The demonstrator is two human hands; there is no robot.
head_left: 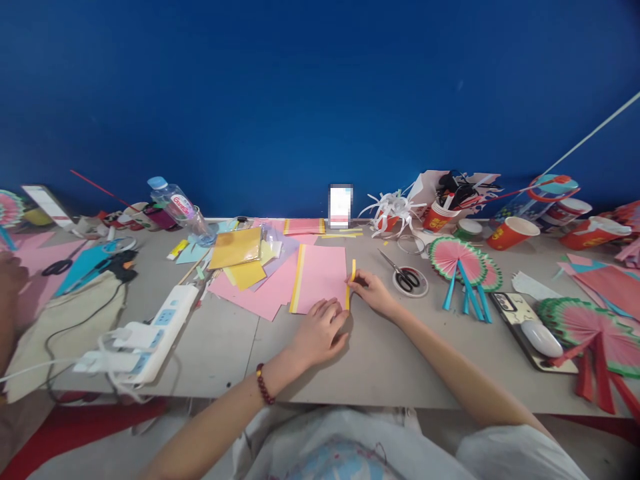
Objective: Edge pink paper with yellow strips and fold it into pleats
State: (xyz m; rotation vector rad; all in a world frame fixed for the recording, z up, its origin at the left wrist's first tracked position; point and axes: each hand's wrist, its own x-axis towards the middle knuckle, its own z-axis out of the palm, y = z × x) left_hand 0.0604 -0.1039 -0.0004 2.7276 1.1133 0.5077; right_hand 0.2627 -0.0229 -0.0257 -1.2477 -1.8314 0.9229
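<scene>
A pink sheet of paper [323, 277] lies in front of me, with yellow and cream strips along its left edge. My left hand [324, 330] rests flat on its lower right part, fingers stretched out. At the sheet's right edge, my right hand [373, 292] pinches a narrow yellow paper strip [354, 268], whose upper end sticks up above the fingers. More yellow shows along that edge between the two hands. Just right of my right hand, black-handled scissors [407, 279] lie across a roll of tape [424, 288].
Coloured paper and a yellow packet [236, 248] lie left of the sheet. A power strip [165, 333] and a plastic bottle [183, 210] are further left. Paper fans [457, 260], a phone [510, 320], a mouse [541, 338] and red cups [514, 235] occupy the right. Another person's hand [11, 277] shows far left.
</scene>
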